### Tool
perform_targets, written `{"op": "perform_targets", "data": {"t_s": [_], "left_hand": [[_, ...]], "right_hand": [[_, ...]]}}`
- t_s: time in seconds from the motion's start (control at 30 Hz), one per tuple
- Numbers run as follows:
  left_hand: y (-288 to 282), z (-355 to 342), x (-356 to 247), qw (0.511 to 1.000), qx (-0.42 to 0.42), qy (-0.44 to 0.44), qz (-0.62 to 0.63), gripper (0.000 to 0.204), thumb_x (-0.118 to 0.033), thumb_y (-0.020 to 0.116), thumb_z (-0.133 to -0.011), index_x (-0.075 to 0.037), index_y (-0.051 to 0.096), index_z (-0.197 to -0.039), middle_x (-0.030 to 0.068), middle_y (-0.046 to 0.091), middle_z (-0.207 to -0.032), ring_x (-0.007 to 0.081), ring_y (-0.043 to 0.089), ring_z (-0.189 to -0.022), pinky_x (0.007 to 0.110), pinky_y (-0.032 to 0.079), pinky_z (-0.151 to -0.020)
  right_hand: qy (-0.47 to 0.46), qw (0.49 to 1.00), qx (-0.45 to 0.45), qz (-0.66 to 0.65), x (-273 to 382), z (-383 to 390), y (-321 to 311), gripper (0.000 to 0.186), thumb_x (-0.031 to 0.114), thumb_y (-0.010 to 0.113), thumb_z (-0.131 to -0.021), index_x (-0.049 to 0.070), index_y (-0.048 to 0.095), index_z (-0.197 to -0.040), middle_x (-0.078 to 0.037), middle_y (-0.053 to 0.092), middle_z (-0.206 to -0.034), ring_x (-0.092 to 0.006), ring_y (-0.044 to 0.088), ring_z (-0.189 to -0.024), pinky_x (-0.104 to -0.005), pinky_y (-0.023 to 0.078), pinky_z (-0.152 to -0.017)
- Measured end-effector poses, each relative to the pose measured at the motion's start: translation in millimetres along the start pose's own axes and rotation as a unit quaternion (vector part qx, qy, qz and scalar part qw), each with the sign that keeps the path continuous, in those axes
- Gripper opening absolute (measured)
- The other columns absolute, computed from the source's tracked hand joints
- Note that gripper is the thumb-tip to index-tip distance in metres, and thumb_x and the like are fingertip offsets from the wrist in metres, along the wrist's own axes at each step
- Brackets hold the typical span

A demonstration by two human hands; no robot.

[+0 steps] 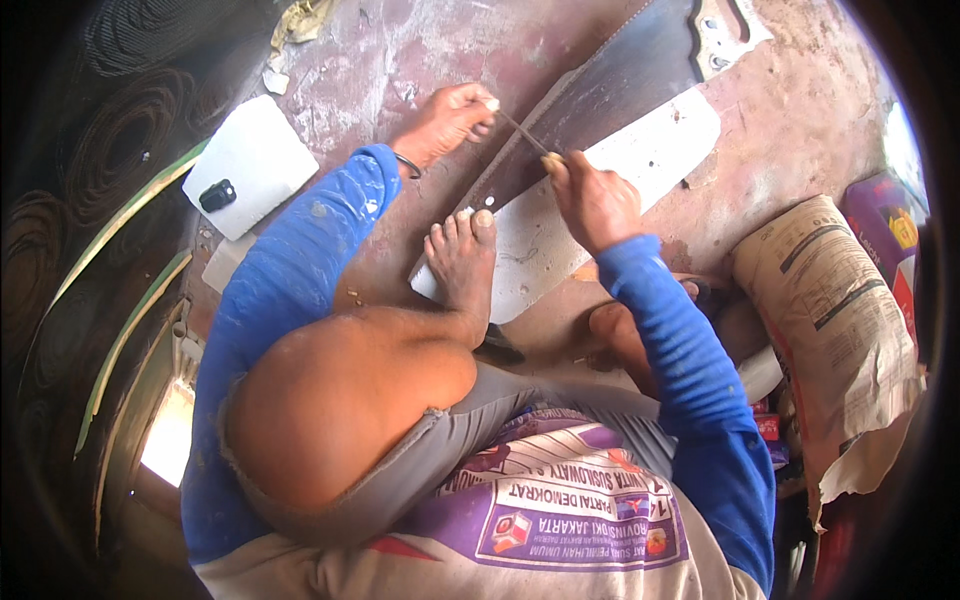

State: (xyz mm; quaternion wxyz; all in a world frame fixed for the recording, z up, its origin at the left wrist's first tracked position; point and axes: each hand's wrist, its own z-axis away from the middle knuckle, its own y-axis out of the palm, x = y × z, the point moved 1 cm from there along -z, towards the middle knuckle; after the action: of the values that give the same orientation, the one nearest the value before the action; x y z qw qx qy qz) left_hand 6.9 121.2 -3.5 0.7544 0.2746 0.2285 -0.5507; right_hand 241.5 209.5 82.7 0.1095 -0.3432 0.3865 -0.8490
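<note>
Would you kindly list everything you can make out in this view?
Thin rod: one, greyish, upper centre
Handsaw: one, grey blade, pale handle, top
Board: one, white, along the saw
Panel: one, white, upper left
Small object: one, black, on the panel
Curved strips: two, green-edged, far left
Crumpled scrap: one, yellowish, top
Sack: one, brown, right
Package: one, purple, beside the sack
Shirt: one, pale and purple, bottom
Sleeves: two, blue, either side
Left foot: one, bare, centre
Left fingers: bare, holding the rod's upper end
Right fingers: bare, holding its lower end
</note>
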Motion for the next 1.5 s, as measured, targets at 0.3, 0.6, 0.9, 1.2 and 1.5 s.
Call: {"op": "perform_targets", "data": {"t_s": [0.3, 0.6, 0.9, 1.2, 1.5], "left_hand": [[13, 9, 0, 0.998, 0.04, 0.038, 0.025, 0.019, -0.025, 0.064, -0.101, -0.006, 0.063, -0.1, -0.0002, 0.064, -0.09, 0.0072, 0.058, -0.08, 0.026, 0.051, -0.075], [16, 4, 0, 0.999, 0.026, 0.013, 0.025, 0.017, -0.025, 0.065, -0.1, -0.007, 0.063, -0.1, -0.0014, 0.062, -0.089, 0.0074, 0.058, -0.079, 0.025, 0.05, -0.073], [4, 12, -15, 1.0, 0.016, 0.006, 0.004, 0.016, -0.024, 0.065, -0.1, -0.008, 0.063, -0.099, -0.0003, 0.064, -0.089, 0.008, 0.058, -0.079, 0.026, 0.05, -0.073], [25, 6, 1, 0.998, 0.06, 0.017, 0.021, 0.018, -0.024, 0.064, -0.1, -0.007, 0.063, -0.102, -0.0002, 0.064, -0.09, 0.0083, 0.058, -0.079, 0.027, 0.051, -0.075], [-21, 1, -5, 1.0, 0.014, 0.018, 0.014, 0.021, -0.028, 0.065, -0.1, -0.007, 0.064, -0.104, -0.0003, 0.064, -0.091, 0.0092, 0.061, -0.081, 0.026, 0.052, -0.075]], "right_hand": [[0.028, 1.0, 0.007, 0.011, -2, 22, -13, 0.035, 0.04, 0.057, -0.101, 0.007, 0.06, -0.088, -0.021, 0.066, -0.063, -0.0398, 0.069, -0.061, -0.0508, 0.055, -0.06], [0.028, 0.999, 0.012, 0.017, -4, 18, -12, 0.035, 0.04, 0.054, -0.102, 0.008, 0.06, -0.091, -0.02, 0.066, -0.063, -0.0407, 0.069, -0.061, -0.0509, 0.054, -0.06], [0.013, 1.0, -0.003, 0.003, 2, 10, -7, 0.035, 0.04, 0.054, -0.102, 0.008, 0.061, -0.09, -0.02, 0.066, -0.062, -0.0403, 0.069, -0.061, -0.0513, 0.054, -0.061], [0.053, 0.998, 0.034, 0.027, -8, 29, -15, 0.033, 0.04, 0.055, -0.102, 0.008, 0.061, -0.093, -0.02, 0.067, -0.065, -0.0407, 0.069, -0.063, -0.0514, 0.055, -0.062], [-0.002, 1.0, -0.007, -0.016, 12, -13, -1, 0.039, 0.043, 0.053, -0.103, 0.008, 0.062, -0.09, -0.019, 0.066, -0.062, -0.0397, 0.069, -0.062, -0.0509, 0.054, -0.062]]}}
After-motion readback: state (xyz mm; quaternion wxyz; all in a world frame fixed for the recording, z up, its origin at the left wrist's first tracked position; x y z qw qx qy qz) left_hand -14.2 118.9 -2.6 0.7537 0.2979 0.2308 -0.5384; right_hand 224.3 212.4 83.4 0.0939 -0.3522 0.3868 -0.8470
